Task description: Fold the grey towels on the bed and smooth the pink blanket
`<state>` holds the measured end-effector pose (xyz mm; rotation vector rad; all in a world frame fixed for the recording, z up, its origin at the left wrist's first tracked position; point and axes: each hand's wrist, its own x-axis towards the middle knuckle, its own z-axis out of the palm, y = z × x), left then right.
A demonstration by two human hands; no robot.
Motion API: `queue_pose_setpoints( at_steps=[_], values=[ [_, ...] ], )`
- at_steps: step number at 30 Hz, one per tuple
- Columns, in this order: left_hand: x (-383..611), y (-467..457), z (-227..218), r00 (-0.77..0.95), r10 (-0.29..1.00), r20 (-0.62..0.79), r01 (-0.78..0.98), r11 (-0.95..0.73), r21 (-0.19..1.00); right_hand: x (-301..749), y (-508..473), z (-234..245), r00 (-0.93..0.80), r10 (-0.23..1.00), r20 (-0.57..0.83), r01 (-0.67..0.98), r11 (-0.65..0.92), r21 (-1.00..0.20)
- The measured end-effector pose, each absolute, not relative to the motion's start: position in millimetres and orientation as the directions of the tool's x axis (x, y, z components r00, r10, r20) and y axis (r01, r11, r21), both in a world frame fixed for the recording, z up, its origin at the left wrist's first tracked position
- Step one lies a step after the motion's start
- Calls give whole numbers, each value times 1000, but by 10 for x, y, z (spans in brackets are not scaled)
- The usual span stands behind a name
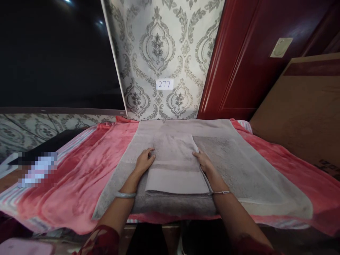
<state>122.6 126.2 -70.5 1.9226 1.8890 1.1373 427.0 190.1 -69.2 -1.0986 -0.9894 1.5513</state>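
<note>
Head view | we see grey towel, partly folded, on pink plush blanket | our left hand loosely spread at folded section's left edge | our right hand pinching its right edge

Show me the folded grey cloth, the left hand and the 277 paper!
Folded grey cloth [175,164], head view: middle of its top.
Left hand [144,162], head view: its back.
277 paper [164,84], head view: its middle.
</note>
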Motion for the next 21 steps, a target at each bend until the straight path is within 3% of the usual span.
queue_pose_setpoints(
  at_steps=[6, 15, 21],
  values=[
    [1257, 1222, -661, -123, 952, 281, 775, -84, 626, 4261, 1931, -694, -127, 972, -196, -227, -220, -949],
    [1262, 1214, -636, -117, 959, 259, 764, -80, 641, 4280, 2057, -666, -119, 980, -160, -44, -167, -985],
    [1259, 1210, -633, -106, 957, 270, 745, -104, 658, 4335, 2319, -684, -25, 999, -47, 112, -44, -993]
  ],
)
